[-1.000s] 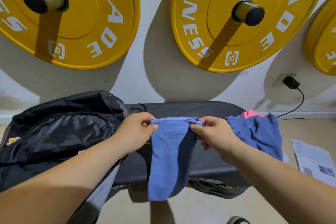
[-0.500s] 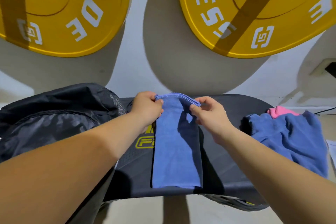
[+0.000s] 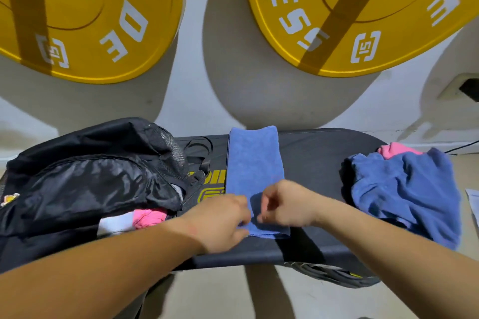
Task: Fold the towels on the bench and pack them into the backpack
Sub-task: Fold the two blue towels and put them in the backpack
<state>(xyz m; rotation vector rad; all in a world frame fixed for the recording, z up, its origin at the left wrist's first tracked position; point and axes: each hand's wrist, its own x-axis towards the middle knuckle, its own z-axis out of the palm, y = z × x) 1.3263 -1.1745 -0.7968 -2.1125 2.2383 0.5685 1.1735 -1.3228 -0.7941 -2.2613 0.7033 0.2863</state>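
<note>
Backpack (image 3: 85, 184) holds pink and white cloth (image 3: 134, 220); both hands' grip on blue towel (image 3: 254, 163) unclear.

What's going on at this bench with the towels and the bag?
A person is folding towels. A blue towel lies flat across the black bench, and both hands, left and right, are at its near end. An open backpack sits at left; a crumpled pile waits at right.

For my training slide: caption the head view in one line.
Both hands, left and right, pinch the near end of a blue towel on the bench beside the backpack.
</note>
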